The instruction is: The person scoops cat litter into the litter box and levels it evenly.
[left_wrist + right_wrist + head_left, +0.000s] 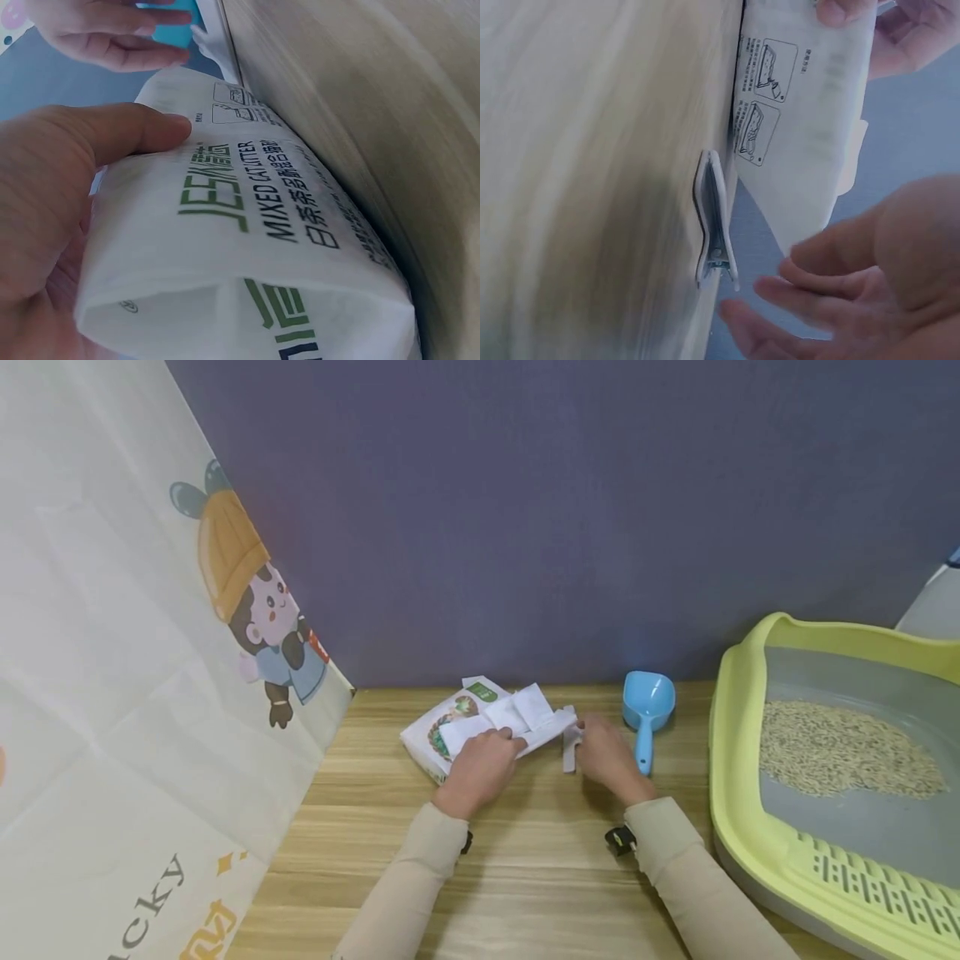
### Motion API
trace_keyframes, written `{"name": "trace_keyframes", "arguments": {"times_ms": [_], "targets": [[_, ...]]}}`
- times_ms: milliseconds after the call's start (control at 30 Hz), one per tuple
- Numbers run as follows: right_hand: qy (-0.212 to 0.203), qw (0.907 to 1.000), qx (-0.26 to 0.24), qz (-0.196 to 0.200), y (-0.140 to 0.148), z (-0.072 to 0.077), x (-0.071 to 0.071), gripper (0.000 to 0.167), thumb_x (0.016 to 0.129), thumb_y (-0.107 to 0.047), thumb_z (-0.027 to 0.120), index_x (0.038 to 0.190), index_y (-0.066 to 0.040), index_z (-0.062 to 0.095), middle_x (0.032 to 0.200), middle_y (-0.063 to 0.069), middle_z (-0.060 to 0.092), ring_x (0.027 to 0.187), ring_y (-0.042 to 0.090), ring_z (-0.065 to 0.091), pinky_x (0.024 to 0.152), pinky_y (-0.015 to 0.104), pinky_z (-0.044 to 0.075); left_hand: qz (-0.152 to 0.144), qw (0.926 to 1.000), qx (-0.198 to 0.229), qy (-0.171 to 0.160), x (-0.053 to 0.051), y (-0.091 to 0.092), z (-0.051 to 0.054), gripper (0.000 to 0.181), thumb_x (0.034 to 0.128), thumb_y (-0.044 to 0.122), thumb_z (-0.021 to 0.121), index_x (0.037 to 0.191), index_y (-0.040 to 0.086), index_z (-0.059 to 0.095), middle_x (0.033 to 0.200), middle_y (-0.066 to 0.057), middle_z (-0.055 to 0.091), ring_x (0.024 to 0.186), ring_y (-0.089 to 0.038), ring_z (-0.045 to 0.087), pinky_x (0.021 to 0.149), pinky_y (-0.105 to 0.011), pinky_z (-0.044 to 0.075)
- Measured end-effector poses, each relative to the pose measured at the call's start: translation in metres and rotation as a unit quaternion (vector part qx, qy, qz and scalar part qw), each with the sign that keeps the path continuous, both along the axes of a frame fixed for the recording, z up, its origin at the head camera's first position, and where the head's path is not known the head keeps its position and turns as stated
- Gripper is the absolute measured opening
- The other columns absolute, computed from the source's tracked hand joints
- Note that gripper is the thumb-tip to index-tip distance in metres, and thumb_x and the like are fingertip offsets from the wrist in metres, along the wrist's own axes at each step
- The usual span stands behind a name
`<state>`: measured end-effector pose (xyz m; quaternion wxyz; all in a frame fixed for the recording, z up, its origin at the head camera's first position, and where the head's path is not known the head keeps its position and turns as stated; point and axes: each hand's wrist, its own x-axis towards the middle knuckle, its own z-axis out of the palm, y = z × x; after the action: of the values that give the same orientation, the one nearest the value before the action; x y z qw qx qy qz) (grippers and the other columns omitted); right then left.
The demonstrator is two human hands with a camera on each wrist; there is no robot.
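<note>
A white paper bag of mixed cat litter (422, 737), its top folded over, lies on the wooden table. My left hand (480, 768) grips the folded part, with the thumb on the printed face of the bag (172, 217) in the left wrist view. By the bag's right end is my right hand (606, 760). Its fingers are spread and loosely bent in the right wrist view, close to the bag's corner and holding nothing. A white sealing clip (718, 214) rests on the table between the bag and the right hand.
A blue scoop (648, 703) lies right of my right hand, near the back wall (525, 527). Farther right stands a yellow-green litter box (733, 752) with litter pellets (840, 747) inside. A white printed sheet (112, 610) covers the left side.
</note>
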<state>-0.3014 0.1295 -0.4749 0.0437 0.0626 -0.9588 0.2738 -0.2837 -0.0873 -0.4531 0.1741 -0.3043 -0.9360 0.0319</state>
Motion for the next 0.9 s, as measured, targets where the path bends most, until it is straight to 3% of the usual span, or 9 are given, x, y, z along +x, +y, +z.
{"name": "trace_keyframes", "arguments": {"times_ms": [133, 333, 467, 567, 700, 800, 900], "targets": [[-0.007, 0.9981, 0.048, 0.039, 0.002, 0.0, 0.002, 0.042, 0.094, -0.003, 0.049, 0.134, 0.008, 0.057, 0.135, 0.028, 0.061, 0.122, 0.049, 0.059, 0.102, 0.059, 0.048, 0.003, 1.0, 0.003, 0.001, -0.001, -0.001, 0.0, 0.024, 0.0966, 0.012, 0.062, 0.113, 0.021, 0.077, 0.094, -0.002, 0.071, 0.082, -0.02, 0.07, 0.068, -0.036, 0.058], [-0.012, 0.9945, 0.076, 0.071, 0.002, 0.0, 0.007, 0.045, 0.095, -0.003, 0.043, 0.137, 0.007, 0.056, 0.145, 0.028, 0.054, 0.131, 0.053, 0.052, 0.11, 0.061, 0.042, 0.002, 0.9998, 0.012, 0.015, -0.002, -0.001, -0.003, 0.023, 0.0967, 0.013, 0.063, 0.113, 0.021, 0.077, 0.093, -0.002, 0.07, 0.081, -0.019, 0.068, 0.066, -0.035, 0.057], [-0.016, 0.9933, 0.091, 0.07, 0.002, 0.005, 0.009, 0.028, 0.097, -0.005, 0.046, 0.115, 0.005, 0.065, 0.115, 0.023, 0.068, 0.105, 0.043, 0.065, 0.092, 0.055, 0.052, 0.006, 0.9994, 0.014, 0.031, -0.003, 0.0, -0.006, 0.02, 0.0954, 0.014, 0.065, 0.11, 0.021, 0.077, 0.091, -0.001, 0.069, 0.079, -0.019, 0.067, 0.064, -0.035, 0.056], [-0.028, 0.9933, 0.085, 0.072, 0.003, 0.01, 0.01, 0.02, 0.099, -0.007, 0.049, 0.102, 0.002, 0.067, 0.095, 0.017, 0.068, 0.085, 0.032, 0.065, 0.077, 0.05, 0.054, 0.008, 0.9988, 0.018, 0.045, -0.005, 0.0, -0.01, 0.019, 0.0941, 0.015, 0.067, 0.109, 0.02, 0.077, 0.091, -0.002, 0.068, 0.078, -0.019, 0.066, 0.064, -0.034, 0.056], [-0.038, 0.9951, 0.066, 0.063, 0.005, 0.014, 0.009, 0.027, 0.101, -0.008, 0.048, 0.115, 0.005, 0.067, 0.106, 0.022, 0.07, 0.094, 0.036, 0.067, 0.082, 0.052, 0.054, 0.005, 0.9975, 0.025, 0.066, -0.007, 0.001, -0.015, 0.019, 0.0927, 0.014, 0.068, 0.109, 0.02, 0.077, 0.091, -0.003, 0.069, 0.076, -0.021, 0.065, 0.064, -0.035, 0.056], [-0.031, 0.9954, 0.077, 0.048, 0.007, 0.013, 0.008, 0.037, 0.099, -0.005, 0.046, 0.131, 0.008, 0.06, 0.125, 0.029, 0.065, 0.113, 0.045, 0.063, 0.092, 0.056, 0.053, 0.005, 0.9967, 0.029, 0.076, -0.007, 0.002, -0.016, 0.019, 0.092, 0.014, 0.069, 0.108, 0.019, 0.077, 0.091, -0.004, 0.069, 0.075, -0.021, 0.065, 0.064, -0.035, 0.056], [-0.023, 0.9923, 0.109, 0.054, 0.009, 0.01, 0.007, 0.042, 0.098, -0.001, 0.043, 0.136, 0.011, 0.055, 0.134, 0.033, 0.058, 0.122, 0.049, 0.058, 0.099, 0.058, 0.05, 0.004, 0.9962, 0.032, 0.08, -0.007, 0.003, -0.017, 0.019, 0.0913, 0.013, 0.07, 0.108, 0.019, 0.077, 0.09, -0.004, 0.069, 0.075, -0.022, 0.065, 0.065, -0.035, 0.056]]}}
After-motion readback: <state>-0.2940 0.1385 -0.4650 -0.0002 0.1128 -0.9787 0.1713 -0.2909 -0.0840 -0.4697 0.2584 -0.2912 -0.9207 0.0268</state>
